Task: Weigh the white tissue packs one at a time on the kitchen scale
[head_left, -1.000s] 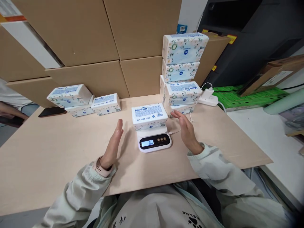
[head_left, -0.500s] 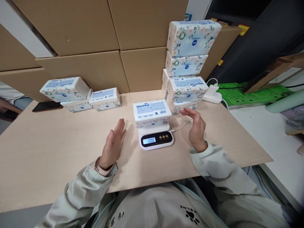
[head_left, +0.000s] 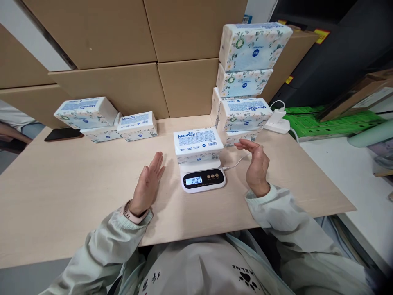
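A pack of tissues (head_left: 199, 143) marked Manhua lies flat on a white digital kitchen scale (head_left: 204, 181), whose lit display reads what looks like 100.0. To the left of the scale, my left hand (head_left: 147, 182) rests on its edge on the table, fingers stretched out and holding nothing. On the other side, my right hand (head_left: 256, 168) stands with fingers extended and slightly bent, also holding nothing. Both hands are apart from the scale and the pack. A white cable runs from the scale's right side past my right hand.
Several tissue packs (head_left: 245, 114) are stacked at the back right, and more tissue packs (head_left: 137, 126) sit at the back left beside a dark phone (head_left: 64, 134). Cardboard boxes (head_left: 190, 88) wall off the back. A white power strip (head_left: 277, 123) lies right of the stack. Another person's arm (head_left: 14, 133) shows far left.
The view has shifted slightly, moving the scene a little rightward and up in the picture. Both hands, the scale and the tissue pack keep their places.
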The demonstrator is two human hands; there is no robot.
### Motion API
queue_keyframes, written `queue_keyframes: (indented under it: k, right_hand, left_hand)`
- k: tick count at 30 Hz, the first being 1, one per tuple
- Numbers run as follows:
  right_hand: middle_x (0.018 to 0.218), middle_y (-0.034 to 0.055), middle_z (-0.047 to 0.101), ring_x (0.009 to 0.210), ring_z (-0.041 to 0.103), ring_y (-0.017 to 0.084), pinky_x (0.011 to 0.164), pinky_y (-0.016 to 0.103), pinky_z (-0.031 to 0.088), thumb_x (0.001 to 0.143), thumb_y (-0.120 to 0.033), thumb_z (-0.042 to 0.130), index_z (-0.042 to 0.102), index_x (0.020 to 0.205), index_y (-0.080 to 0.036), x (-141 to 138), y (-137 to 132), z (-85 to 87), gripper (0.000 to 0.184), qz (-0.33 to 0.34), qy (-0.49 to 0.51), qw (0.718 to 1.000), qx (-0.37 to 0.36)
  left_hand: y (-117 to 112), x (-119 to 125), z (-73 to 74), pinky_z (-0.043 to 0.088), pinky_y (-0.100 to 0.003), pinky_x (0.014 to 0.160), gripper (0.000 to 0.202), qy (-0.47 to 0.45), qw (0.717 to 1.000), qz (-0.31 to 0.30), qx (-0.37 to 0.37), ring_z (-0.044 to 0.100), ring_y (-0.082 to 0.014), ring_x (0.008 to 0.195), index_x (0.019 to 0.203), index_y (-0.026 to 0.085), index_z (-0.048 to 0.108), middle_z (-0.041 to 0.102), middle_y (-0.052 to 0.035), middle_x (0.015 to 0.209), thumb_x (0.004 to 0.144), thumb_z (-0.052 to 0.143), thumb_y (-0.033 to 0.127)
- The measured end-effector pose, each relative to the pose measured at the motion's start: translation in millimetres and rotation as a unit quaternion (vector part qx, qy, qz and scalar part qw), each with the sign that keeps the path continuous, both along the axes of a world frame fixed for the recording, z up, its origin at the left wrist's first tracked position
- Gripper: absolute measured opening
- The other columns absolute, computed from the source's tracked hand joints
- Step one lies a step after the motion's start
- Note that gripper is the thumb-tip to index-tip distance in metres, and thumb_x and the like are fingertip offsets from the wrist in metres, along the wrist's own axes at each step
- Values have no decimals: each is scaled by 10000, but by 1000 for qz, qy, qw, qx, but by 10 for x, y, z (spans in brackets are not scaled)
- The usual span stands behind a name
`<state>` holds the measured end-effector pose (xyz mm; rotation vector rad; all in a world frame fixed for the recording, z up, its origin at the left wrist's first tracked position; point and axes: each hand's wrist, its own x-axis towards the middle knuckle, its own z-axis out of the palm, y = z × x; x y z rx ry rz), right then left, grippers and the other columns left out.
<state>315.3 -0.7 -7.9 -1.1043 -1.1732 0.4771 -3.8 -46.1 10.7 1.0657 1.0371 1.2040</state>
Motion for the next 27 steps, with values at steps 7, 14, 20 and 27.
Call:
queue_keyframes:
  k: [7, 14, 20, 27]
  right_hand:
    - [1044, 99, 799, 930, 728, 249, 931, 487, 558, 1045, -601, 349, 739, 1131, -204, -13, -7, 18, 563, 9, 4, 1000, -2]
    - [1051, 95, 795, 911, 725, 241, 929, 474, 553, 1040, -624, 344, 738, 1129, -206, -11, -10, 13, 581, 12, -4, 1000, -9]
    - [1056, 98, 798, 910, 725, 247, 937, 486, 544, 1035, -635, 342, 749, 1123, -207, 7, -5, -6, 597, 11, -3, 1000, -16]
    - [1084, 80, 804, 995, 731, 255, 985, 486, 536, 1056, -607, 293, 781, 1091, -228, -1, -46, 10, 619, 29, -42, 998, -28]
  left_hand:
    - [-1, -19, -33, 144, -472, 1335, 631, -15, 1000, -10, 6, 121, -230, 1642, 1532, 372, 516, 251, 49, 1734, 1022, 321, 689]
    - [25, 12, -42, 134, -486, 1337, 677, 5, 1000, -21, 6, 109, -241, 1643, 1557, 352, 486, 270, 28, 1728, 1012, 304, 712]
    - [28, 34, -64, 110, -478, 1345, 659, -7, 1000, -27, 8, 116, -235, 1642, 1543, 341, 509, 278, 36, 1724, 1024, 306, 693]
    - [12, 36, -54, 109, -473, 1347, 675, -4, 999, -33, 13, 122, -240, 1641, 1530, 317, 530, 296, 26, 1717, 1021, 309, 701]
